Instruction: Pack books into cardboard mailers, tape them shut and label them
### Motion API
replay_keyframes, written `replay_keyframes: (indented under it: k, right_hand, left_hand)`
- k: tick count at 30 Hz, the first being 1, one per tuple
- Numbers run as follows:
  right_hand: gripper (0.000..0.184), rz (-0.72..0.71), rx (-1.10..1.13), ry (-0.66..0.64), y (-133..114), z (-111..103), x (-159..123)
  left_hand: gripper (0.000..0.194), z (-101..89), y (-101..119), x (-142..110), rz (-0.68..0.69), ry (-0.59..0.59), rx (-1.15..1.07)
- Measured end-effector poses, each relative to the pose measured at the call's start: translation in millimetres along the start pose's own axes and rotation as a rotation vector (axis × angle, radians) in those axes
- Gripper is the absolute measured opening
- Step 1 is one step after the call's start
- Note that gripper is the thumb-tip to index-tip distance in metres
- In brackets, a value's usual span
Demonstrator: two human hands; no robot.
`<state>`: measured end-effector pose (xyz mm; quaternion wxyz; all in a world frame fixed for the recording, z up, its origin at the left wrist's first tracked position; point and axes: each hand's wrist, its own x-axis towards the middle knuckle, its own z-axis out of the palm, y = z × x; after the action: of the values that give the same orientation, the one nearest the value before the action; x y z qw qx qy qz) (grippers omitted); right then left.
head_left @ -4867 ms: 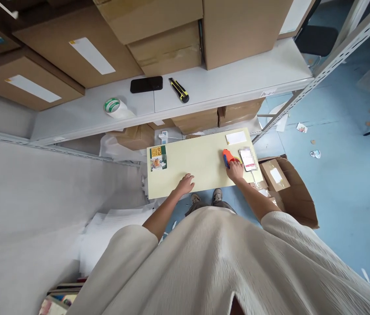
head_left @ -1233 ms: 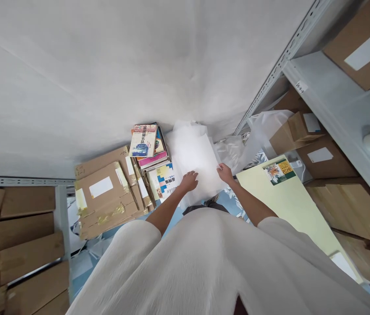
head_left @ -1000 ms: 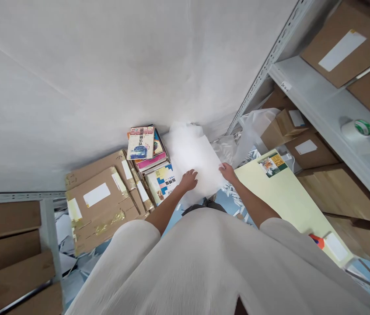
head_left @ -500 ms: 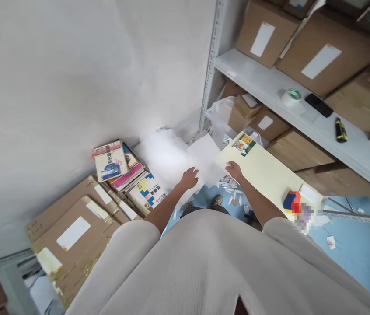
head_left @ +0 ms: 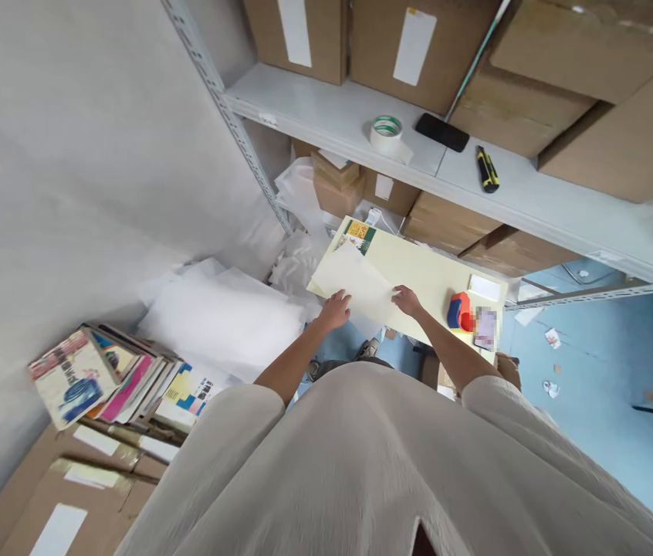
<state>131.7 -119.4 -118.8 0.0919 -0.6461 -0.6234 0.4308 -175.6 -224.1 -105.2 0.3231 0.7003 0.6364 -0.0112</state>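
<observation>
White sheet (head_left: 354, 279), edges held by the left hand (head_left: 336, 310) and right hand (head_left: 406, 300) over the bench's (head_left: 422, 266) left end, seems at the placing step, calling for level lowering.

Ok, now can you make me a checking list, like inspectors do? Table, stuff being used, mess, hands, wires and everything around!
Surface: pale yellow table, with a picture card, a red-and-blue tool and a white label on it.
Things in use: thin white sheet, over the table's left part; more in a white pile.
Clutter: paper scraps on the floor; books heaped left.
Hands: left hand and right hand hold the sheet at opposite sides.
Cables: small white block behind the table; any cord is too small to trace.
Surroundings: shelf with tape roll, black phone, cutter.
</observation>
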Motion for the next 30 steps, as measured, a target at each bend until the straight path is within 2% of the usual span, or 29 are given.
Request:
replay_keyframes:
  k: [4,9,12,17,22,24,26,30]
  right_hand:
    - [0.045,0.069,-0.195,-0.063,31.5,-31.0,10.2]
    - [0.052,0.071,-0.297,-0.104,61.4,-49.8,23.6]
    - [0.054,0.094,-0.277,-0.115,70.0,-55.3,31.5]
    - [0.053,0.103,-0.285,-0.113,66.2,-61.8,39.5]
    - [0.055,-0.005,-0.369,0.059,55.1,-57.4,30.7]
    - [0.052,-0.022,-0.375,0.028,51.7,-49.4,22.0]
    - [0.048,-0.018,-0.374,-0.058,49.3,-38.4,12.5]
    - [0.046,0.051,-0.365,-0.142,46.6,-17.8,-0.5]
  left_hand:
    - [0.058,15.1,31.2,30.5,0.022,-0.051,0.032]
    - [0.062,32.3,54.5,51.9,0.037,-0.175,0.038]
    - [0.066,39.1,59.0,60.1,0.007,-0.239,0.021]
    - [0.07,42.4,53.2,73.3,0.017,-0.246,0.043]
    - [0.069,35.7,41.6,84.7,0.047,-0.285,0.087]
    - [0.069,31.7,38.1,86.4,0.069,-0.3,0.09]
    - [0.066,27.5,35.6,86.6,0.093,-0.31,0.097]
    - [0.058,18.7,31.8,86.8,0.144,-0.312,0.1]
